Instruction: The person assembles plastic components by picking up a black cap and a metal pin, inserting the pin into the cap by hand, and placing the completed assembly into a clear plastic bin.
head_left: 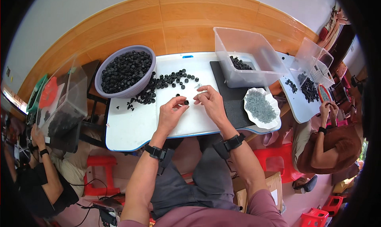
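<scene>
Left hand (168, 115) pinches a small black piece (186, 102) at its fingertips. Right hand (213, 104) just beside, fingers curled; cannot tell its grip. Loose black caps (160, 83) on bench (129, 127) beyond left hand.

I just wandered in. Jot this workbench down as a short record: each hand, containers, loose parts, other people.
Left hand: the left hand pinches a small black part
Right hand: the right hand is close by, fingers bent; anything in it is too small to tell
Containers: purple basket of black pieces; clear bin with some black pieces inside; white scalloped dish of translucent pieces
Loose parts: black pieces on the white table, beside the basket
Others: a person at left, another at right
</scene>
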{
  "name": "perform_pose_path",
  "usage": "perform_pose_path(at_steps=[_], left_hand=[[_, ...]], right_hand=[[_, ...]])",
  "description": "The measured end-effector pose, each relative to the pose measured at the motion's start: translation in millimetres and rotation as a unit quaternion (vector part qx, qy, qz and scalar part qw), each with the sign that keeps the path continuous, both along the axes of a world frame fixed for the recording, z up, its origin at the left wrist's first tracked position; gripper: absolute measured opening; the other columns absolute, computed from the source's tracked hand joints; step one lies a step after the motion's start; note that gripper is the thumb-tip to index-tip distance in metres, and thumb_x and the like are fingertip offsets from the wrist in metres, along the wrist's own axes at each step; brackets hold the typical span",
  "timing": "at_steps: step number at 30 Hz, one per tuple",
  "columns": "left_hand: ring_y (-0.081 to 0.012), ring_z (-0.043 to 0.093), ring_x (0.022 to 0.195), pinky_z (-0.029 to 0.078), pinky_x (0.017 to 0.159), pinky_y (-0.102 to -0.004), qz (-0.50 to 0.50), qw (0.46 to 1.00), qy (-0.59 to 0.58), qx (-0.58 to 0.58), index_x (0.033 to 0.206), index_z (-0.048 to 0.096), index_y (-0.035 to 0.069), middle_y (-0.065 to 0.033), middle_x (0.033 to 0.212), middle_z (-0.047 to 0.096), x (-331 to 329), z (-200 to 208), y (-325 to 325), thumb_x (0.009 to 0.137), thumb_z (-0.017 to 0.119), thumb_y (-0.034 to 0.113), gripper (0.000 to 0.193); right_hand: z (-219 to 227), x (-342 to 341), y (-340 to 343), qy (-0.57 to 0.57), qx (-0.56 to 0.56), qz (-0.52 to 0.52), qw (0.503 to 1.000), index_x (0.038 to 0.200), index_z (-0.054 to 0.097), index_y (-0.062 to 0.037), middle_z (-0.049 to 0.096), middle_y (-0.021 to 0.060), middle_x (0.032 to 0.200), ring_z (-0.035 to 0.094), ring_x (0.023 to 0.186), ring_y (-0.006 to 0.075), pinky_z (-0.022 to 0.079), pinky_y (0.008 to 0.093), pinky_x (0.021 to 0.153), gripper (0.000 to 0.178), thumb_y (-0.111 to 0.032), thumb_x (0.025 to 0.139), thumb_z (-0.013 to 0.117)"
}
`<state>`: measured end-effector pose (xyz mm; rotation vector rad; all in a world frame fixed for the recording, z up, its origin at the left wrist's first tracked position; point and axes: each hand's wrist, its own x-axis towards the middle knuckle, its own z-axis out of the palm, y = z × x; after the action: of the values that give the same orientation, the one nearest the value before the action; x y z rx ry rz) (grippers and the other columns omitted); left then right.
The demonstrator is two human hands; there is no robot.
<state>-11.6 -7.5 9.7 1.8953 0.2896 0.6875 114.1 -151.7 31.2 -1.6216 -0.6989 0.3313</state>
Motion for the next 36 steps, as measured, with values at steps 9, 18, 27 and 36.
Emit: perform_pose_path(at_steps=[9, 18, 27, 36], left_hand=[[-0.0164, 0.073, 0.083, 0.057, 0.077, -0.0285, 0.006, 1.000, -0.002, -0.020, 0.111, 0.074, 0.003, -0.0092, 0.098, 0.076, -0.2, -2.5, -0.3, 0.086, 0.078, 0.009, 0.026], [-0.0221, 0.070, 0.086, 0.055, 0.078, -0.0345, 0.113, 0.988, 0.010, 0.106, 0.105, 0.070, 0.001, -0.0100, 0.094, 0.073, 3.2, -1.8, -1.4, 0.082, 0.078, 0.008, 0.025], [-0.0282, 0.055, 0.107, 0.043, 0.090, -0.0439, 0.212, 0.933, 0.090, 0.275, 0.110, 0.067, 0.008, -0.0081, 0.115, 0.060, 8.1, -5.0, -7.0, 0.081, 0.074, 0.012, 0.030], [-0.0288, 0.051, 0.119, 0.041, 0.092, -0.0437, 0.118, 0.934, 0.112, 0.317, 0.112, 0.073, 0.011, -0.0078, 0.127, 0.057, 17.8, -1.5, 10.9, 0.084, 0.075, 0.018, 0.029]], right_hand=[[-24.8, -10.7, 14.8, 0.043, 0.094, -0.019, 0.994, 0.100, 0.070, 0.0032, 0.073, 0.0057, 0.087, 0.067, 0.075, 0.0098, 0.054, 0.0236, 0.072, 0.012, -0.006, 0.092, 0.070], [-24.5, -9.0, 16.8, 0.112, 0.162, -0.028, 0.980, 0.098, 0.072, 0.0033, 0.071, 0.0032, 0.083, 0.063, 0.069, 0.0068, 0.052, 0.0218, 0.063, 0.010, -0.004, 0.091, 0.071], [-23.9, -10.1, 19.2, 0.122, 0.142, -0.056, 0.981, 0.096, 0.073, 0.0022, 0.070, 0.0018, 0.080, 0.060, 0.067, 0.0050, 0.051, 0.0214, 0.061, 0.010, -0.006, 0.090, 0.073], [-23.0, -12.2, 19.1, 0.113, 0.124, -0.057, 0.984, 0.094, 0.073, 0.0014, 0.069, 0.0009, 0.078, 0.059, 0.066, 0.0045, 0.049, 0.0212, 0.060, 0.009, -0.005, 0.089, 0.073]])
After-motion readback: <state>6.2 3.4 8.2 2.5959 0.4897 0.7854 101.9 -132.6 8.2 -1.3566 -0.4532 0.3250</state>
